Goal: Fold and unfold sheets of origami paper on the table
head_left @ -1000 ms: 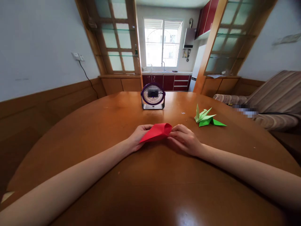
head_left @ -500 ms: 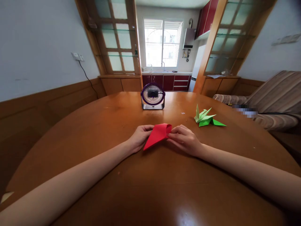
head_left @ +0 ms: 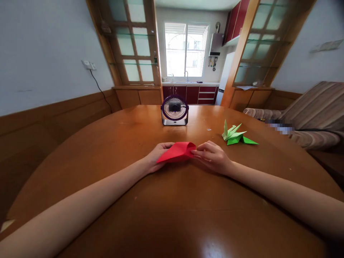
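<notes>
Both hands pinch the folded red paper (head_left: 177,152) over the wooden table (head_left: 172,208): left hand (head_left: 155,157) beneath its left side, right hand (head_left: 213,157) fingertips closed on its right edge.

One red paper (head_left: 177,152), one green origami (head_left: 236,135), one fan (head_left: 174,110)

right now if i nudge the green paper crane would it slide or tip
The green crane looks like thin folded paper, so probably very light; a nudge would likely slide it on the glossy table. Its raised points seem apt to bend or tip over. The fan behind might blow it, if running; I cannot tell.
</notes>
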A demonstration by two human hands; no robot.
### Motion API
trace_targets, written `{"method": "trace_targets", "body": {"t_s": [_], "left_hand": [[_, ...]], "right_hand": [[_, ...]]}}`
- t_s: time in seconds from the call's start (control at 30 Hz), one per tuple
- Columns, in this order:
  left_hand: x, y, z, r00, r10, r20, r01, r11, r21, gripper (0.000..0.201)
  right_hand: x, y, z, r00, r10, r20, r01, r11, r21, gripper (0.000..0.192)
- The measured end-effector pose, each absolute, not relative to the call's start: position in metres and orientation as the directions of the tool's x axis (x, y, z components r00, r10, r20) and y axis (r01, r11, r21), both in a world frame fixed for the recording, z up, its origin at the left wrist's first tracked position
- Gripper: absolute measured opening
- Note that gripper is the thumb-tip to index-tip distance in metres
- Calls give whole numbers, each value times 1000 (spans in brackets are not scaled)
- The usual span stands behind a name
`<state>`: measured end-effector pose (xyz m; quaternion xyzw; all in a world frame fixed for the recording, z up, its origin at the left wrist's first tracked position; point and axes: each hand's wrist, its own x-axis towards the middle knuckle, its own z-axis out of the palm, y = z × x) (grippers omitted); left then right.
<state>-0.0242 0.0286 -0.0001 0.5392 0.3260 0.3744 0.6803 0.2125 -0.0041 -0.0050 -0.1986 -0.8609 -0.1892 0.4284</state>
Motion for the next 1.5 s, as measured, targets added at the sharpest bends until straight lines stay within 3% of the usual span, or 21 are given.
{"method": "trace_targets", "body": {"t_s": [0.17,0.33,0.67,0.87,1.17,1.33,1.43,1.5], "left_hand": [[-25,27,3,539,838,-78,-197,216,956,27],[-24,28,3,534,840,-96,-156,209,965,27],[-24,26,6,542,836,-85,-128,183,975,29],[-23,25,7,548,832,-82,-131,182,974,26],[-23,29,1,518,849,-106,-115,193,974,24],[-20,27,4,450,892,24,-169,59,984,26],[-20,22,19,388,902,188,-77,-171,982,24],[-22,19,30,377,862,338,70,-390,918,18]], "right_hand": [[218,2,-11,-550,161,820,520,834,185,20],[216,0,-10,-567,140,812,492,848,197,8],[208,-11,0,-623,73,779,373,903,214,11],[206,-14,1,-623,91,777,362,914,184,8],[207,-14,-1,-683,65,727,349,904,248,12],[207,-13,0,-625,173,761,379,920,103,14],[207,-14,2,-562,310,767,390,917,-84,17],[208,-14,2,-515,397,760,407,893,-191,17]]}}
